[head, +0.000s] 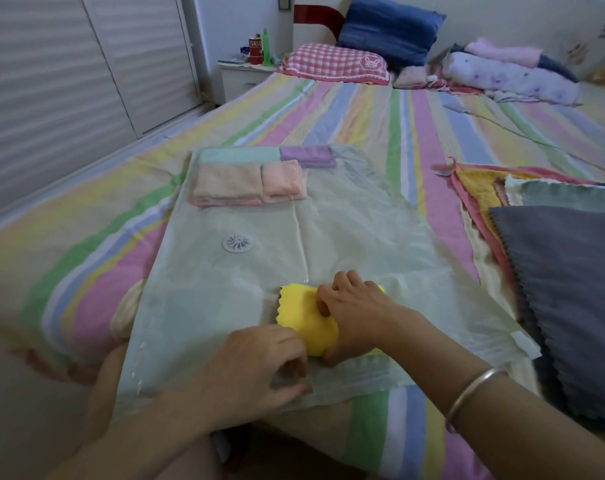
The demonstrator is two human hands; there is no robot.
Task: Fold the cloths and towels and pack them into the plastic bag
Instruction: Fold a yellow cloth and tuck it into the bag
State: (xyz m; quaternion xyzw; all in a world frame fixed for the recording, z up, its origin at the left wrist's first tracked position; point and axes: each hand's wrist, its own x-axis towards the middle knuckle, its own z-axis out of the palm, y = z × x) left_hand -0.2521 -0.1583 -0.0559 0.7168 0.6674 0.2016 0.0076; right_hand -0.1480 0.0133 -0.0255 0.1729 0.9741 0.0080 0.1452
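Observation:
A clear plastic bag (346,237) lies flat on the striped bed, with a round white valve (237,243) on it. Several folded cloths sit at its far end: beige (226,183), pink (282,180), purple (306,154) and mint (240,154). A folded yellow cloth (303,315) lies at the bag's near end. My right hand (356,313) grips the yellow cloth from the right. My left hand (263,362) pinches the bag's near edge just left of the cloth.
A spread pile of unfolded cloths lies on the right: grey (571,289), teal-grey (571,195), yellow (474,188) and pink-edged. Pillows (332,62) and bedding are at the head of the bed. A nightstand (240,76) with bottles stands by the shuttered wardrobe.

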